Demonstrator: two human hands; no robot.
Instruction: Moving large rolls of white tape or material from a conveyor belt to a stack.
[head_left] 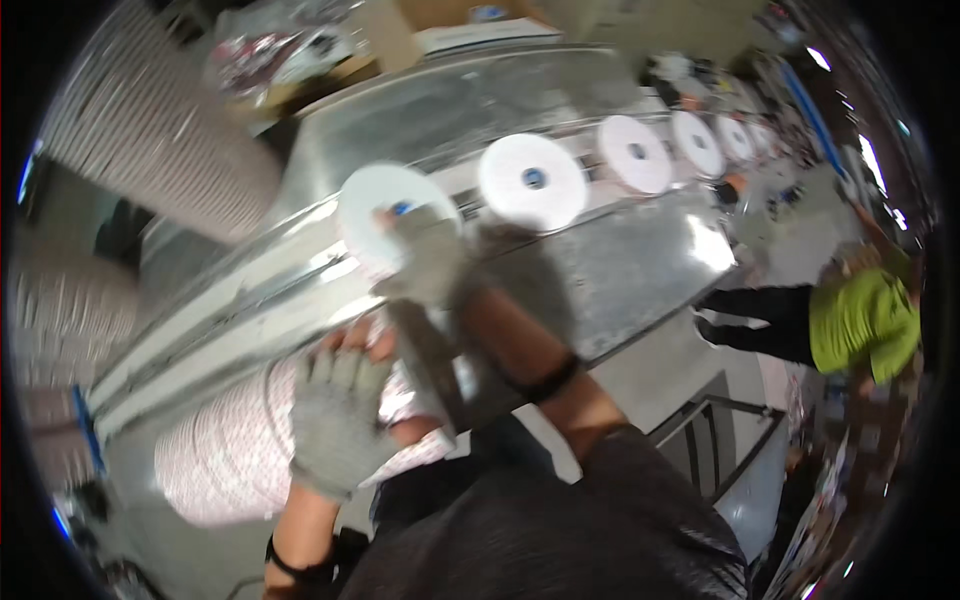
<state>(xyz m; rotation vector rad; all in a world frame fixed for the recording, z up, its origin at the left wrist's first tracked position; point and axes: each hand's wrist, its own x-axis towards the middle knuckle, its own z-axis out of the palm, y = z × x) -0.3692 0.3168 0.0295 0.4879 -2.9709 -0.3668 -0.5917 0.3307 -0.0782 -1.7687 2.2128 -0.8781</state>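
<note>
My left hand (343, 420), in a grey knitted glove with bare fingertips, curls round the near end of a row of pink-patterned rolls (222, 440) lying on their sides. Its fingers are over the top and its thumb is on the end side. My right hand (432, 262), also gloved and blurred, reaches over the nearest white disc-shaped roll (370, 205), which has a blue centre. Its fingertips lie across that roll's face; whether they grip it is unclear. A blurred grey flat piece (425, 355) shows between my hands, its kind unclear.
More white rolls (533, 182) line the metal table (640, 270), running off to the right. Tall stacks of rolls (160, 120) stand at left. An open cardboard box (400, 40) is behind. A person in a green shirt (865, 325) and a dark metal frame (715, 440) are at right.
</note>
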